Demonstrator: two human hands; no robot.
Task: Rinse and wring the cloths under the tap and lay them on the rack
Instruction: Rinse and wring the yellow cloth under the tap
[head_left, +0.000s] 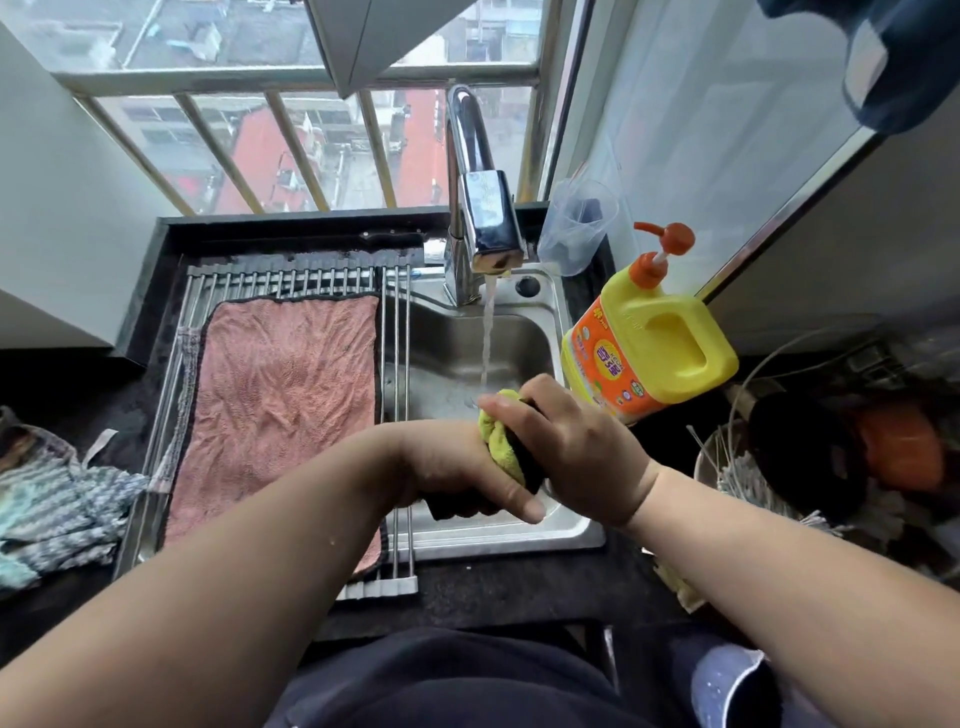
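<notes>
Over the steel sink (457, 343), my left hand (462, 467) and my right hand (571, 447) both grip a bunched yellow-green cloth (501, 447) with a dark edge. Water runs from the chrome tap (488, 223) and falls just behind the cloth. A pink cloth (280, 405) lies spread flat on the metal roll-up rack (291, 278) that covers the sink's left part.
A yellow detergent pump bottle (649, 338) stands at the sink's right rim, a clear plastic cup (576, 228) behind it. A blue-grey striped cloth (57, 509) lies crumpled on the dark counter at the left. Wire utensils and dark pots (810, 457) crowd the right.
</notes>
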